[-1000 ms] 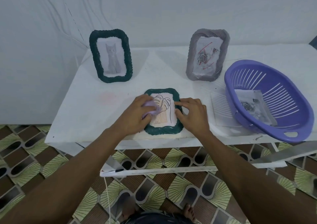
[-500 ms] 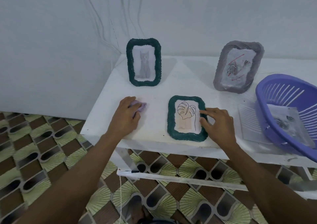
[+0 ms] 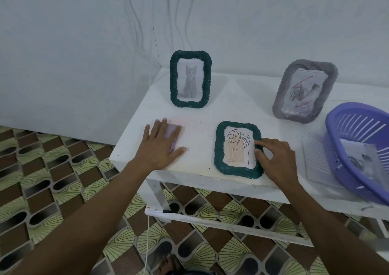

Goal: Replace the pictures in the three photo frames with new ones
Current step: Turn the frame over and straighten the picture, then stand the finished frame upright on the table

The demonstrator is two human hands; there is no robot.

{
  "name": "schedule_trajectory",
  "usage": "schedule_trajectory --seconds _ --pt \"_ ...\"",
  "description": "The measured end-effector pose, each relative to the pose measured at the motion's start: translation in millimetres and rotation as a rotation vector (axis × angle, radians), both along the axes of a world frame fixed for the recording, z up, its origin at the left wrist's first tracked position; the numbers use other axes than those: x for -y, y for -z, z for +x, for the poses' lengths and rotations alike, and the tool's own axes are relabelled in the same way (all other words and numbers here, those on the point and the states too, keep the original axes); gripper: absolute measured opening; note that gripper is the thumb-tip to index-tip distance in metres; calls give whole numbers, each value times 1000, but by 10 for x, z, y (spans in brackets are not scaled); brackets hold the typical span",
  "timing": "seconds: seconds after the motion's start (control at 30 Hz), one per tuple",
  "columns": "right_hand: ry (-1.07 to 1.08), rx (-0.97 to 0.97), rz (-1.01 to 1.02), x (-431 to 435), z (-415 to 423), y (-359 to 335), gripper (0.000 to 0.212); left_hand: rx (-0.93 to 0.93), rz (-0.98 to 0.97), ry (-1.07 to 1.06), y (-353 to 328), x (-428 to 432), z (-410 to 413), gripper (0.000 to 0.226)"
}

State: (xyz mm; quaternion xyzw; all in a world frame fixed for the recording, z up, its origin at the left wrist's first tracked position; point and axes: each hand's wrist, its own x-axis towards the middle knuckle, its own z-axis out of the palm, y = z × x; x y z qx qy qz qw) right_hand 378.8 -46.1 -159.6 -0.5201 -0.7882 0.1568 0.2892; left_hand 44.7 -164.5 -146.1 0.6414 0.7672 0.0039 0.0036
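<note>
A green frame point(image 3: 219, 150) with a leaf drawing lies flat near the front edge of the white table point(image 3: 210, 110). My right hand point(image 3: 275, 159) rests on its right rim, fingers curled against it. My left hand point(image 3: 159, 146) lies flat with spread fingers on a pale purple cloth point(image 3: 173, 135) at the table's left front corner. A second green frame point(image 3: 190, 79) with a cat picture stands upright at the back left. Leaning at the back right is a grey frame point(image 3: 305, 90) with a rose drawing.
A purple slotted basket point(image 3: 355, 148) at the right holds pictures in clear sleeves. A clear sheet point(image 3: 315, 161) lies on the table beside it. White cables hang down the wall behind. Patterned floor tiles lie below, with my foot at the bottom.
My left hand carried the purple cloth off the lying frame to the table's left corner and flattened on it. My right hand stayed at the frame's right rim. The camera turned left.
</note>
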Motion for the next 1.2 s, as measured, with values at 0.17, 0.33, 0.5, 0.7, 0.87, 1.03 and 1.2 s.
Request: schedule_trajectory --seconds 0.17,0.33,0.5,0.7,0.87,1.03,1.2 --pt "-15 -27 -16 6 13 -18 26 78 31 76 -105 -159 387 85" --pt "-6 -82 -71 26 9 -58 31 417 -53 131 -77 -431 990 75" --pt "-11 -138 -141 64 10 -124 36 534 95 143 29 -513 1226 55" --pt "31 -530 -383 57 -35 -282 39 995 272 83 -17 -559 1237 54" --pt "-40 -800 -550 -78 -60 -573 38 1456 292 32 -391 -654 1157 52" --pt "-144 -899 -563 -269 -112 -829 33 1582 164 123 -718 -864 1021 44" --pt "-216 -928 -530 -473 -154 -994 32 1725 74 130 -896 -1139 953 47"
